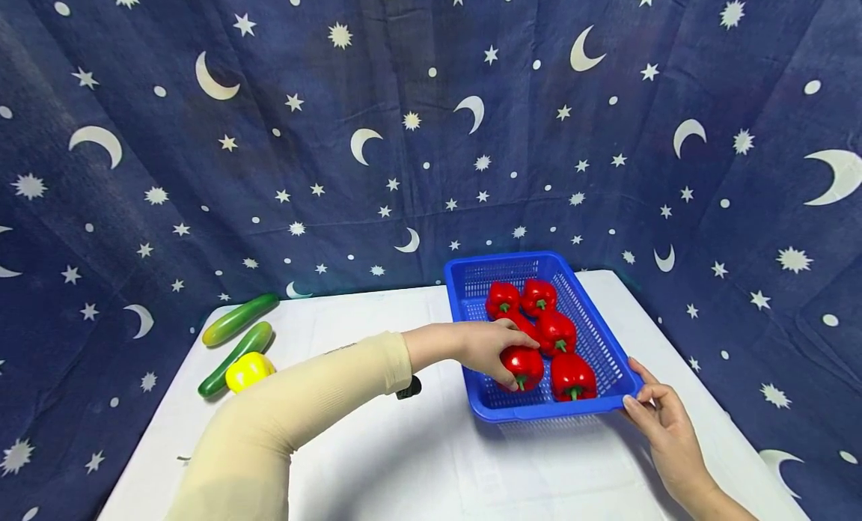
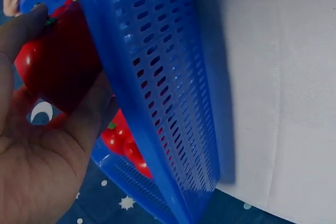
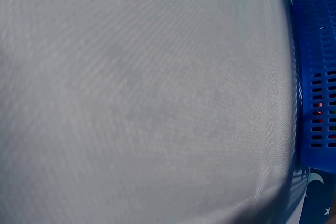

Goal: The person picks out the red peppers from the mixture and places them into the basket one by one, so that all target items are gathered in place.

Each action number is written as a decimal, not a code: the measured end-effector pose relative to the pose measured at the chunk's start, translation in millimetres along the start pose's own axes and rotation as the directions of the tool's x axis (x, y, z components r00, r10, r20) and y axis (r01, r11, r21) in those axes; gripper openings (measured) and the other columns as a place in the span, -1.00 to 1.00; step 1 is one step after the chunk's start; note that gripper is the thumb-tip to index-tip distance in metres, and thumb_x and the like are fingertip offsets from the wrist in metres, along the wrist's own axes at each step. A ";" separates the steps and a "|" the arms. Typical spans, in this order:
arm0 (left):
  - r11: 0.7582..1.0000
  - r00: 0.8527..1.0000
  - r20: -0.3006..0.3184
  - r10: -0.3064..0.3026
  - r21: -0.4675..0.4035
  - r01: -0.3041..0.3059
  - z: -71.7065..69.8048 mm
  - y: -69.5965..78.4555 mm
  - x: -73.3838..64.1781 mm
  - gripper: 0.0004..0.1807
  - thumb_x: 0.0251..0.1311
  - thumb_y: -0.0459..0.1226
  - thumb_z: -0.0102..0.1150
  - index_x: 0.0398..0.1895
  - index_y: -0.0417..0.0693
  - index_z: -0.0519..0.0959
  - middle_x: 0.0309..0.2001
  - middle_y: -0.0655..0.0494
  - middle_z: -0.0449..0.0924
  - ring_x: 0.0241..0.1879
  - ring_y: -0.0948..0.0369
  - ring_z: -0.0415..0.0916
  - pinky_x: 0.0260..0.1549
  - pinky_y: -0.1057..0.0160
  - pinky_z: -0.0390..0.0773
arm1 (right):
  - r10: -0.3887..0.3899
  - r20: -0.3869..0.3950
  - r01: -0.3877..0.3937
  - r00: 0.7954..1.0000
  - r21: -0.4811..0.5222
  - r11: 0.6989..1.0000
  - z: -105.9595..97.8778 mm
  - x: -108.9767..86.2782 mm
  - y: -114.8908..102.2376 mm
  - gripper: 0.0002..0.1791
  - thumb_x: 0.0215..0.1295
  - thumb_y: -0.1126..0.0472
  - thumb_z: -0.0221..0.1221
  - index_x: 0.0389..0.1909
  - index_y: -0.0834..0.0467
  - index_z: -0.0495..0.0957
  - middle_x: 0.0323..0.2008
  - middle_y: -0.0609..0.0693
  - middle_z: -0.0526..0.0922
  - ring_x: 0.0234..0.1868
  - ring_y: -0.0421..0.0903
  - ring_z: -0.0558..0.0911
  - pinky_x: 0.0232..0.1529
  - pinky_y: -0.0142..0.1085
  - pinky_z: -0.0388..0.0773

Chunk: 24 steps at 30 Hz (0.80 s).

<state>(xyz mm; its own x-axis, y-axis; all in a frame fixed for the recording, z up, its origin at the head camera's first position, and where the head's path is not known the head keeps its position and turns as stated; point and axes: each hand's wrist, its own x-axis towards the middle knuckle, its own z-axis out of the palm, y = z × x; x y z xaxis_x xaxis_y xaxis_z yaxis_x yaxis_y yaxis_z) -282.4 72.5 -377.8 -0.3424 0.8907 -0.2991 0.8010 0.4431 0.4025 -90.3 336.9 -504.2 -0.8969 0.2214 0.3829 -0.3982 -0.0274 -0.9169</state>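
Observation:
A blue plastic basket (image 1: pixel 485 412) with slotted walls stands on the right part of the table, holding several red bell peppers (image 1: pixel 573 376). Reaching over its left side, my left hand (image 1: pixel 488 347) grips one bell pepper (image 1: pixel 527 362) near the front left of the basket, thumb and fingers spread round it. The left wrist view shows this red pepper (image 2: pixel 63 59) between thumb and fingers, beside the basket's rim. My right hand (image 1: pixel 670 435) pinches the rim at the near right corner. In the right wrist view only the basket's wall (image 3: pixel 317 35) shows, at the right edge.
At the table's left lie two green cucumbers (image 1: pixel 240 320) and a yellow vegetable (image 1: pixel 249 370), partly hidden by my left sleeve (image 1: pixel 323 401). A small stem (image 1: pixel 183 458) pokes out beside the sleeve. A blue star-and-moon curtain (image 1: pixel 377 177) hangs behind the white-covered table (image 1: pixel 404 461).

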 end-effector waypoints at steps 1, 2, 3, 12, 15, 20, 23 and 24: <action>1.000 1.000 0.008 -0.011 0.006 0.010 0.6 0.5 0.6 -0.19 0.23 0.00 0.42 0.54 0.25 0.33 0.45 0.06 0.24 0.33 0.18 0.31 0.16 0.21 0.53 | -0.005 0.007 0.005 1.000 0.003 1.000 -0.5 0.4 0.4 -0.86 0.48 0.61 -0.09 -0.16 0.33 0.27 0.49 0.10 0.19 0.30 -0.20 0.49 0.11 -0.40 0.56; 1.000 1.000 0.017 -0.020 0.008 0.020 1.4 1.1 1.2 -0.19 0.22 0.01 0.42 0.54 0.27 0.33 0.45 0.07 0.24 0.34 0.18 0.31 0.16 0.20 0.54 | -0.010 0.012 0.010 1.000 0.005 1.000 -0.6 0.8 0.6 -0.86 0.48 0.61 -0.09 -0.16 0.33 0.27 0.49 0.10 0.19 0.30 -0.20 0.50 0.11 -0.40 0.56; 1.000 0.999 0.024 -0.027 0.011 0.026 2.4 1.7 1.7 -0.19 0.22 0.02 0.42 0.54 0.27 0.33 0.45 0.08 0.24 0.34 0.18 0.31 0.16 0.19 0.55 | -0.015 0.018 0.015 1.000 0.009 1.000 -0.8 1.1 0.9 -0.85 0.48 0.61 -0.10 -0.16 0.32 0.27 0.50 0.10 0.19 0.30 -0.20 0.50 0.12 -0.40 0.56; 0.997 0.995 0.079 -0.067 0.044 0.063 10.6 7.0 6.6 -0.17 0.21 0.08 0.41 0.54 0.30 0.32 0.38 0.12 0.33 0.30 0.19 0.35 0.16 0.16 0.56 | 0.000 0.003 0.000 1.000 -0.006 1.000 1.4 0.3 -0.2 -0.87 0.48 0.60 -0.08 -0.16 0.33 0.27 0.49 0.08 0.20 0.29 -0.21 0.49 0.12 -0.42 0.55; 0.996 0.992 0.096 -0.081 0.040 0.078 12.4 8.6 6.9 -0.17 0.20 0.08 0.41 0.54 0.31 0.32 0.37 0.14 0.33 0.30 0.18 0.36 0.16 0.16 0.56 | -0.002 0.002 0.002 1.000 -0.004 1.000 1.8 0.0 -0.5 -0.86 0.48 0.60 -0.08 -0.16 0.33 0.27 0.49 0.08 0.21 0.29 -0.21 0.49 0.13 -0.42 0.55; 0.996 0.989 0.122 -0.083 0.035 0.079 15.1 10.3 7.8 -0.20 0.23 0.01 0.40 0.54 0.33 0.31 0.39 0.15 0.31 0.23 0.22 0.37 0.12 0.22 0.55 | 0.010 -0.009 -0.010 1.000 -0.019 1.000 1.9 -0.5 -0.3 -0.87 0.48 0.60 -0.07 -0.17 0.34 0.27 0.49 0.09 0.21 0.29 -0.22 0.49 0.12 -0.42 0.55; 0.997 0.987 0.141 -0.079 0.035 0.074 15.0 10.6 8.9 -0.21 0.24 -0.08 0.37 0.54 0.33 0.31 0.41 0.16 0.29 0.21 0.25 0.35 0.11 0.25 0.53 | 0.014 -0.010 -0.014 1.000 -0.025 1.000 1.3 -0.6 -0.1 -0.88 0.48 0.60 -0.08 -0.16 0.35 0.25 0.49 0.11 0.19 0.29 -0.22 0.49 0.12 -0.42 0.56; 0.997 0.986 0.146 -0.078 0.039 0.073 14.4 10.6 9.4 -0.21 0.24 -0.10 0.36 0.54 0.34 0.31 0.41 0.16 0.29 0.21 0.26 0.35 0.11 0.26 0.52 | 0.014 -0.008 -0.014 1.000 -0.027 1.000 1.1 -0.6 -0.1 -0.88 0.49 0.60 -0.08 -0.16 0.35 0.25 0.49 0.11 0.18 0.30 -0.22 0.49 0.12 -0.42 0.56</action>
<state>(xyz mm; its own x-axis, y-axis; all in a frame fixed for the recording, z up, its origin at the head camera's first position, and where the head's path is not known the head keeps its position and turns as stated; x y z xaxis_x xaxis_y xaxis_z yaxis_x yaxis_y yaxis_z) -270.0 84.1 -388.8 -0.3286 0.8291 -0.4523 0.7924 0.5026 0.3456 -89.9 335.7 -504.2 -0.9008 0.2288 0.3691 -0.3802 -0.0046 -0.9249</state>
